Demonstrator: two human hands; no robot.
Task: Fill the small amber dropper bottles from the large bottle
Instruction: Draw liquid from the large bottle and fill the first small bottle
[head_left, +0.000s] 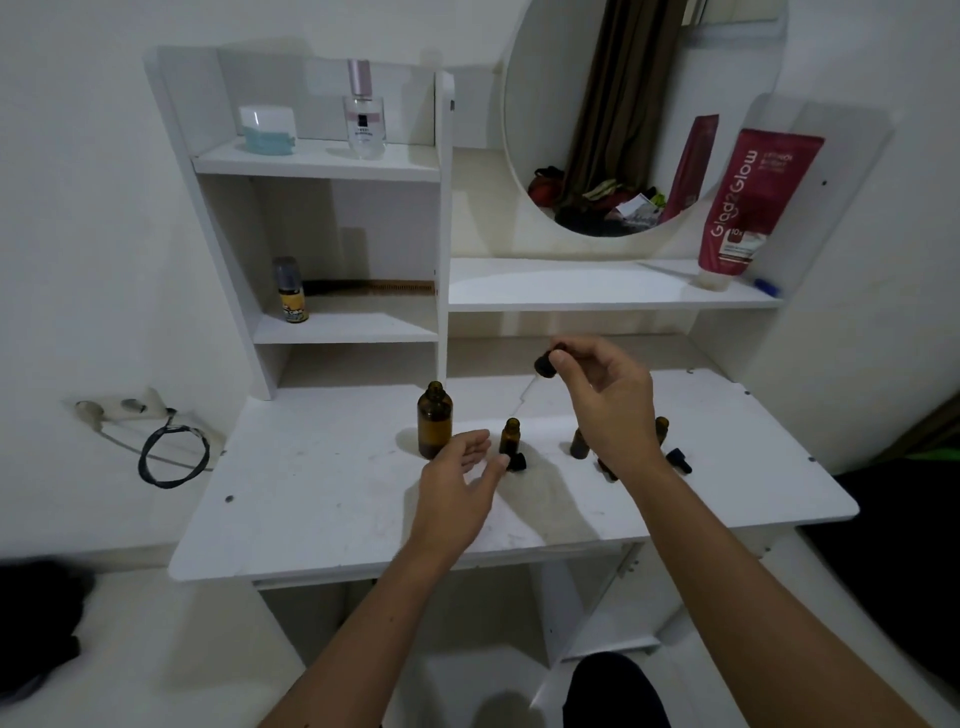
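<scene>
R hand (608, 400) pinches dropper cap (545, 364); L hand (462, 483) grip released; red tube (748, 202) reads "Glad2Glow".

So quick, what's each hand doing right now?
Left hand: open, fingers relaxed over the table, holding nothing.
Right hand: pinching a black dropper cap, raised above the bottles.

A white vanity desk (322, 499) with shelves (317, 161) and a round mirror (644, 104) stands against white walls (78, 208).
</scene>
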